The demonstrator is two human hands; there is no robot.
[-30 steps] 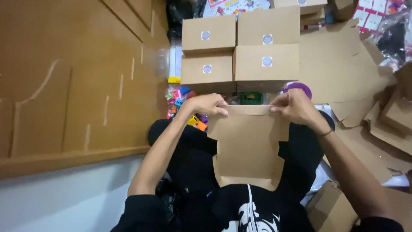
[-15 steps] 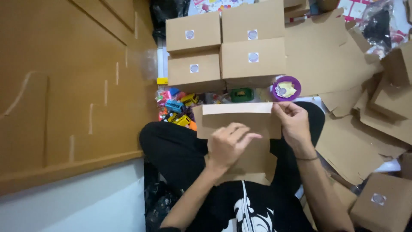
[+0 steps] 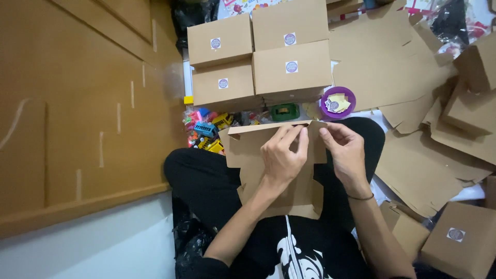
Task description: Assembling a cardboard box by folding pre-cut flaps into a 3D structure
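Observation:
A flat brown cardboard box blank (image 3: 248, 150) lies on my lap, its far flap folded up. My left hand (image 3: 281, 157) rests on the middle of the blank, fingers pressing the folded flap near its right end. My right hand (image 3: 345, 152) pinches the flap's right corner. Both hands touch the same piece of cardboard.
Several closed brown boxes with round stickers (image 3: 258, 57) are stacked ahead. A purple tub of stickers (image 3: 337, 102) and a green tape dispenser (image 3: 284, 111) sit beyond my knees, with colourful small toys (image 3: 206, 132) to the left. Flat blanks (image 3: 408, 88) and more boxes (image 3: 460, 243) lie right. A wooden panel (image 3: 77, 103) is on the left.
My left hand moved from the flap's left corner to the middle of the blank, then up to the flap beside my right hand. The flap has been folded over.

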